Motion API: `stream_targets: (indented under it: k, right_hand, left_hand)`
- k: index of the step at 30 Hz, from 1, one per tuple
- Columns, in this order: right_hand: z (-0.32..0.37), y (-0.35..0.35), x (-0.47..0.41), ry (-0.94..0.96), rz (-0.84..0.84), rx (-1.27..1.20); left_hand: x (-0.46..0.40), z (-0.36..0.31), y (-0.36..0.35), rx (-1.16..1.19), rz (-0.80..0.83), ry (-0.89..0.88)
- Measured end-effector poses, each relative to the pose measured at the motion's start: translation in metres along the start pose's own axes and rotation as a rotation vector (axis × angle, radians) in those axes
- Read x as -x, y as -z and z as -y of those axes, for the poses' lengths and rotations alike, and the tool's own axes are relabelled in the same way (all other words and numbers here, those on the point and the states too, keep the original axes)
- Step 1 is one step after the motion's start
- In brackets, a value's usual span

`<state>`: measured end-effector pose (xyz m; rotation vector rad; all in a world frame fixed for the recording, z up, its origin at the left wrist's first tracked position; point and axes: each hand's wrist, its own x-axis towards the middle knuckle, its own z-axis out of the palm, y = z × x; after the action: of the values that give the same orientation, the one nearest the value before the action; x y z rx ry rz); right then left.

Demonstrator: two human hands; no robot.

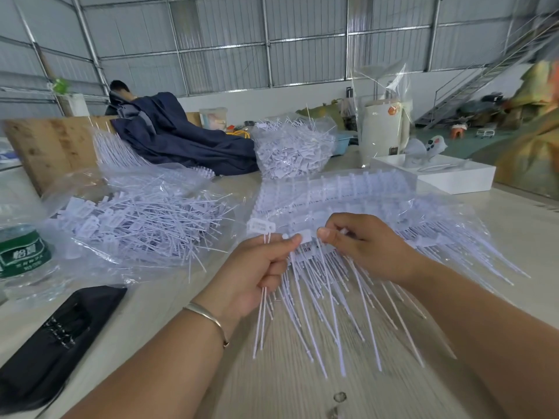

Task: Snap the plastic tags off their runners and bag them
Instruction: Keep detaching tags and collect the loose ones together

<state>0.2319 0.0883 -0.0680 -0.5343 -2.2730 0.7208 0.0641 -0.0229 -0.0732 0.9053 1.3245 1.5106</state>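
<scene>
Snapping is under way. On the desk just short of the open bag [142, 225] of loose tags, the left hand [257, 273] has its grip curled round a few freed tags [261, 228], thumb pinching the next. The right hand [357, 246] pinches the runner strip [314, 258] beside it. Next, I judge, a sharp bend apart.

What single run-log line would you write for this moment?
left hand: grips snapped tags | right hand: pinches runner | loose-tag bag: open, left
</scene>
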Motion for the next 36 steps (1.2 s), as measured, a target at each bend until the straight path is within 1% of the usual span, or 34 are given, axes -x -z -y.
stream_targets:
  k: [3, 6, 8, 10, 12, 14, 18, 22, 24, 27, 28, 30, 32, 33, 36]
  right_hand:
    - [0.001, 0.006, 0.0, -0.043, 0.007, -0.104]
    - [0.003, 0.01, 0.0, -0.077, 0.084, -0.305]
    - [0.007, 0.008, -0.001, -0.073, 0.164, -0.463]
    - [0.012, 0.003, -0.002, -0.081, 0.241, -0.565]
    - [0.015, 0.0, -0.003, -0.083, 0.263, -0.585]
    - [0.016, -0.001, -0.002, -0.097, 0.234, -0.508]
    - [0.013, -0.001, 0.0, -0.088, 0.207, -0.424]
    - [0.017, 0.002, 0.001, -0.072, 0.14, -0.449]
    - [0.023, 0.002, 0.0, -0.068, 0.048, -0.435]
    - [0.025, 0.004, -0.003, -0.067, -0.141, -0.388]
    - [0.024, 0.006, -0.004, -0.065, -0.19, -0.356]
    - [0.022, 0.009, -0.004, -0.075, -0.246, -0.246]
    - [0.02, 0.007, -0.002, -0.083, -0.235, -0.077]
    - [0.019, 0.003, -0.001, -0.08, -0.21, 0.004]
    - [0.018, -0.006, -0.002, -0.076, -0.156, 0.144]
  left_hand:
    - [0.003, -0.006, 0.0, 0.105, 0.031, -0.009]
    - [0.006, -0.007, -0.003, 0.244, 0.097, 0.026]
    - [0.009, -0.006, -0.011, 0.345, 0.211, 0.061]
    - [0.012, -0.006, -0.02, 0.415, 0.329, 0.099]
    - [0.014, -0.006, -0.025, 0.449, 0.378, 0.135]
    - [0.014, -0.004, -0.023, 0.458, 0.386, 0.166]
    - [0.014, 0.0, -0.02, 0.458, 0.344, 0.188]
    - [0.015, -0.003, -0.023, 0.329, 0.346, 0.061]
    - [0.015, -0.005, -0.021, 0.288, 0.312, 0.008]
    - [0.011, -0.007, -0.012, 0.288, 0.175, -0.001]
    - [0.009, -0.007, -0.008, 0.253, 0.13, 0.0]
    - [0.006, -0.006, -0.003, 0.063, 0.021, -0.034]
    - [0.005, -0.003, -0.002, -0.178, -0.092, -0.099]
    - [0.004, -0.001, -0.003, -0.252, -0.132, -0.109]
    - [0.004, 0.004, -0.005, -0.323, -0.155, -0.062]
